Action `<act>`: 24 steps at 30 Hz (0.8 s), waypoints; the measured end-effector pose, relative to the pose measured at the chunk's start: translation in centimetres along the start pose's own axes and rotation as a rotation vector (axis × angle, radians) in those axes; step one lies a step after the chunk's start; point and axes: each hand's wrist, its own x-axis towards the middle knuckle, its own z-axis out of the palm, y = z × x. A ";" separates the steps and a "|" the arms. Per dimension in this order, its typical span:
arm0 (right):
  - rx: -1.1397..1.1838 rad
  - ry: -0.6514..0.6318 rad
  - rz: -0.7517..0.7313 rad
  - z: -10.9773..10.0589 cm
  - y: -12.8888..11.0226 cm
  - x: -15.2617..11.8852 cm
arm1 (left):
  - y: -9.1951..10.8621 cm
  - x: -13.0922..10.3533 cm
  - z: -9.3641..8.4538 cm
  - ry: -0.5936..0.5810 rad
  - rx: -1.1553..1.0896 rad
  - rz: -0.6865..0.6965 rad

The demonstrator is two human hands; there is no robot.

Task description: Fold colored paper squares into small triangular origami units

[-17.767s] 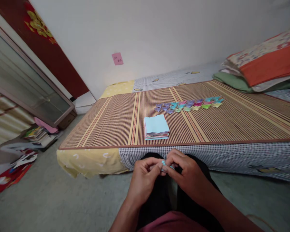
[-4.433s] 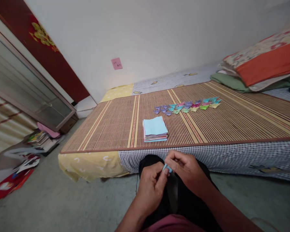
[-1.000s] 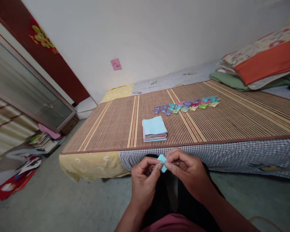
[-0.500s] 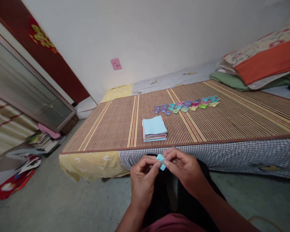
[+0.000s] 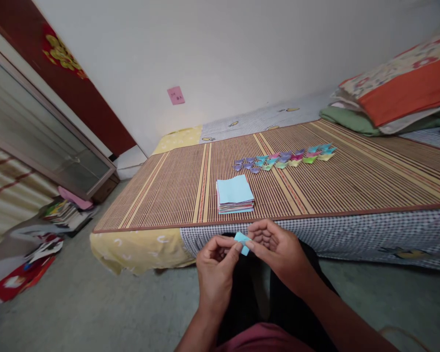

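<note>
A small folded piece of light blue paper (image 5: 242, 238) is between my two hands, just off the bed's front edge. My left hand (image 5: 217, 266) pinches its left side between thumb and fingers. My right hand (image 5: 278, 249) has its thumb against the right side of the paper; its other fingers curl loosely behind, partly hidden. Beyond the hands, a stack of square paper sheets (image 5: 235, 191) lies on the striped mat, a light blue sheet on top. Farther back, several folded paper pieces (image 5: 281, 165) in purple, blue, pink, green and yellow stand in rows.
The striped bamboo mat (image 5: 168, 190) covers the bed, over a checked and yellow sheet (image 5: 139, 249). Folded bedding with an orange-banded pillow (image 5: 410, 93) is piled at the right. Books (image 5: 64, 212) and a red bag (image 5: 20, 281) lie on the floor at left.
The right index finger has lifted off the paper, and the right fingers have opened somewhat. The blue paper has turned slightly. My left hand keeps its pinch.
</note>
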 end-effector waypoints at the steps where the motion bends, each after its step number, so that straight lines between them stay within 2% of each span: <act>1: 0.004 -0.025 0.026 -0.2 0.0 0.1 | 0.0 0.0 0.0 -0.002 -0.003 -0.004; 5: 0.026 -0.147 0.076 -1.1 -0.7 0.3 | 0.3 0.2 0.0 -0.064 -0.022 -0.026; 9: 0.088 -0.196 0.130 -1.7 -1.4 0.7 | 0.8 0.3 0.0 -0.198 -0.049 -0.065; 11: 0.098 -0.209 0.119 -1.7 -1.5 0.7 | 0.9 0.2 0.0 -0.228 -0.060 -0.075; 17: -0.017 -0.146 0.042 -1.3 -1.3 0.3 | 0.6 -0.3 0.2 -0.194 -0.032 -0.097; 24: -0.045 -0.175 0.030 -1.4 -1.4 0.4 | 0.2 -0.4 0.8 -0.125 -0.056 -0.093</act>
